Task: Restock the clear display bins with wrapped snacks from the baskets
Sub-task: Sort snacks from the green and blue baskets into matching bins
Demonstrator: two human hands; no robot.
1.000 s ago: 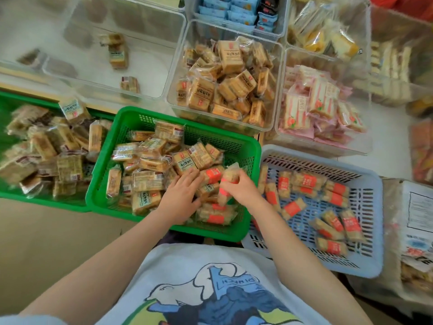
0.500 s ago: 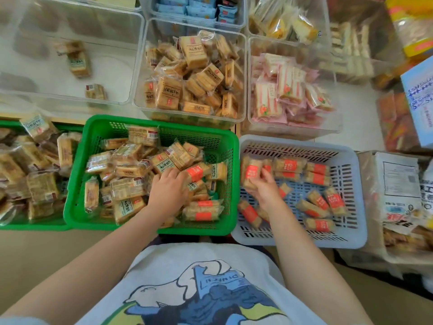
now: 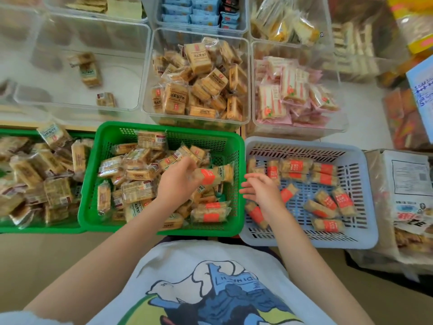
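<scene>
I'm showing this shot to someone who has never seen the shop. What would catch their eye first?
Probably the bright green basket in the middle, heaped with wrapped snacks, where the left hand holds a red-labelled snack. Beside it on the right, the open right hand hovers at the edge of a pale blue basket holding more red-labelled packs. Behind them, a clear bin brims with tan biscuit packs.
</scene>
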